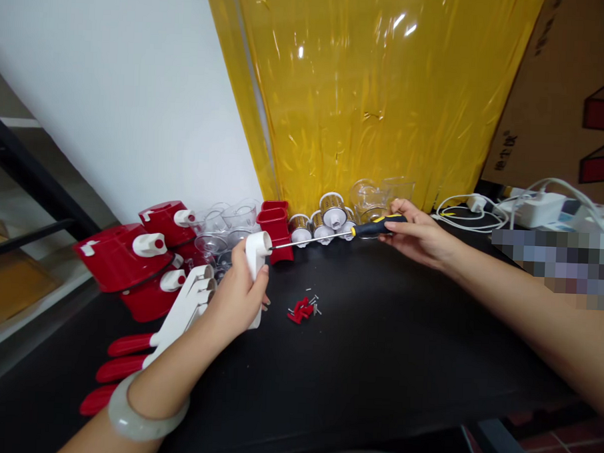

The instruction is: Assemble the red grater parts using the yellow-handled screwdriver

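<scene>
Left hand [239,292] grips white crank [257,250]: likely light, stiff, slick plastic; hold near hub. Right hand [418,235] closed on screwdriver [369,228] handle, tip at hub.

The part [257,251] is smooth white plastic with a soft sheen. The screwdriver [379,225] has a black and yellow handle, rubbery in look, and a bright bare metal shaft. The bench [376,363] is smooth matt black. The housings [120,255] are glossy red plastic, the cups [232,217] clear plastic, the drums [333,208] shiny metal. The curtain [368,89] is glossy, wrinkled yellow film. The box [563,77] is matt brown cardboard. The bracelet [143,420] is smooth, pale and stone-like.
</scene>
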Motion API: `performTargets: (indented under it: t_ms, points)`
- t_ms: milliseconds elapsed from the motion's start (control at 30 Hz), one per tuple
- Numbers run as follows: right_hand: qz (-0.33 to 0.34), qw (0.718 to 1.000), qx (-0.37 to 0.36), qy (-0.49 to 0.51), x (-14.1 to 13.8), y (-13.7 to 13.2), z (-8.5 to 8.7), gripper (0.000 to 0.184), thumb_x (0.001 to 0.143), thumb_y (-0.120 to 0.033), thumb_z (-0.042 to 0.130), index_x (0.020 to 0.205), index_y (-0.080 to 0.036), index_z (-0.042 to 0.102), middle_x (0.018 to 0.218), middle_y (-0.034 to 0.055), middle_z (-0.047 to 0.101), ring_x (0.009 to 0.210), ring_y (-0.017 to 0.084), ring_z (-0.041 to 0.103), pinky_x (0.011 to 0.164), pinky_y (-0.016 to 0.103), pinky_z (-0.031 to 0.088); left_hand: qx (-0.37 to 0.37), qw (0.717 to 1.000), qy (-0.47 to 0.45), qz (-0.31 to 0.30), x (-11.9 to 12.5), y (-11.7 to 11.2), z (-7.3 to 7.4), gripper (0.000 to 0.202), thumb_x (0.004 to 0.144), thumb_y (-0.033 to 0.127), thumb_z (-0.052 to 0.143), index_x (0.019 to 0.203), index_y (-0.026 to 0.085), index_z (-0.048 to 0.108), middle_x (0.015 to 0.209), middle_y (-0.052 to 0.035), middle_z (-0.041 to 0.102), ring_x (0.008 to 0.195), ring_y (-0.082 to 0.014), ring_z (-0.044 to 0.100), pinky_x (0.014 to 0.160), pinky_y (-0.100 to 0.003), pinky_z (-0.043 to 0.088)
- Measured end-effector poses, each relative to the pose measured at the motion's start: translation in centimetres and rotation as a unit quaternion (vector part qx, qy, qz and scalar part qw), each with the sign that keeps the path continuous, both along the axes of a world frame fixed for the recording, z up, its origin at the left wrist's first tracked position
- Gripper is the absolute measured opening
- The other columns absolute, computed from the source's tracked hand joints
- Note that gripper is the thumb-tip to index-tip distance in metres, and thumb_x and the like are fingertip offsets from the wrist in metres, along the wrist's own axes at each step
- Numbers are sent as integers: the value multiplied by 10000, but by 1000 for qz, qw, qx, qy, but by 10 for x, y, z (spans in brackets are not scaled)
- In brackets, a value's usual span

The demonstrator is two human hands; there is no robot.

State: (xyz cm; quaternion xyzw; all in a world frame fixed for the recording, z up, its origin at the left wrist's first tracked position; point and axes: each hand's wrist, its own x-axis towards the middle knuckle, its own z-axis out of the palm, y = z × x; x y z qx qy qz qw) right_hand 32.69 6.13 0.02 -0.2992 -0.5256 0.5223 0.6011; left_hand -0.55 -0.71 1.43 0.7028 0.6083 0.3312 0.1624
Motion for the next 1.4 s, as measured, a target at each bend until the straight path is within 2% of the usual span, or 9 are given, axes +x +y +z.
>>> performTargets:
  t_ms: [100,200,300,400,500,600,833,1100,1400]
  points:
    - [-8,1000,-12,23,-2,3,-1,409,681,-341,842,849,-262,478,832,-28,577,754,162,602,659,330,539,-7,1000,2,-9,0,0,-1,701,961,373,477,1532,134,148,577,43,630,510,-244,682,549,-343,537]
    - [-22,999,-21,23,-4,8,-4,351,817,-506,733,887,-267,485,808,-21,597,731,169,627,688,367,564,-8,1000,4,-13,-1,1,-2,690,972,369,468,1534,132,146,582,40,632,505,-241,683,543,-340,541]
    - [-28,999,-32,-28,-3,12,-10,456,851,-696,613,967,-276,479,704,-16,626,642,194,657,663,392,567,-2,1000,3,-9,-1,1,-1,696,970,362,473,1535,120,147,578,41,629,495,-238,679,534,-335,537]
    - [-40,991,-21,-128,0,14,-15,560,842,-803,520,979,-262,479,555,-30,590,480,180,592,521,331,499,3,1000,5,-4,0,1,0,692,964,355,477,1529,112,160,572,39,631,500,-236,680,542,-332,535]
    - [-54,979,25,-196,4,15,-19,562,832,-791,558,926,-240,500,463,-70,493,387,122,456,428,260,364,2,1000,3,1,0,1,1,702,954,354,486,1527,108,163,568,42,630,499,-239,679,533,-330,528]
    - [-68,979,51,-187,5,16,-20,558,811,-771,611,921,-238,489,488,-82,498,401,108,442,430,248,335,6,1000,2,3,0,1,0,702,949,354,490,1524,103,174,572,42,629,498,-244,677,532,-334,526]
    - [-68,979,87,-174,7,22,-25,455,865,-656,647,961,-242,486,586,-66,551,516,117,529,549,262,403,27,999,17,6,-3,2,2,648,963,349,472,1508,120,208,572,42,625,511,-237,678,550,-331,529]
    - [-59,993,49,-90,5,20,-21,521,724,-593,812,1018,-269,528,920,-21,558,673,120,573,630,319,521,19,1000,9,2,-1,2,1,666,960,338,484,1516,119,189,573,39,632,484,-223,667,527,-315,523]
    - [-19,996,51,-75,7,16,-16,538,700,-521,860,1038,-288,513,842,-30,548,710,139,575,680,324,526,23,1000,7,-1,-1,2,0,659,959,332,491,1510,114,204,553,47,622,475,-217,661,516,-303,512]
